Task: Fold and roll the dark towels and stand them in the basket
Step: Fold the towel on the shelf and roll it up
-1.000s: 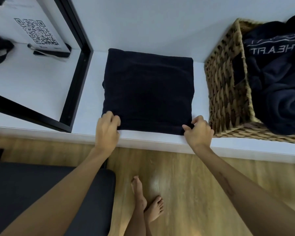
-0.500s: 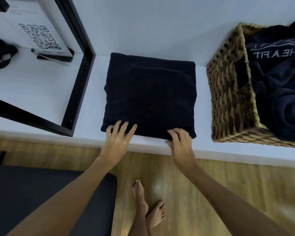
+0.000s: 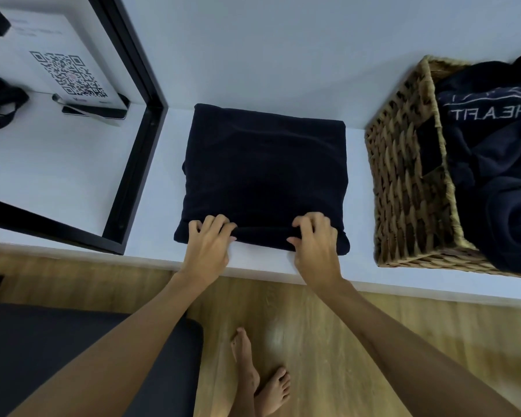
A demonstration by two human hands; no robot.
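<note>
L hand [image 3: 206,248] & R hand [image 3: 315,246], fingers curled, grip folded dark towel [image 3: 263,176] at shelf [image 3: 151,200] front edge; basket [image 3: 403,188] right.

The folded towel [image 3: 265,176] is dark, matt cloth with a soft nap. The basket [image 3: 409,188] is rough woven brown wicker holding more dark cloth. The desk [image 3: 151,188] is smooth matt white, the floor [image 3: 328,341] wood-grain with a slight sheen.
</note>
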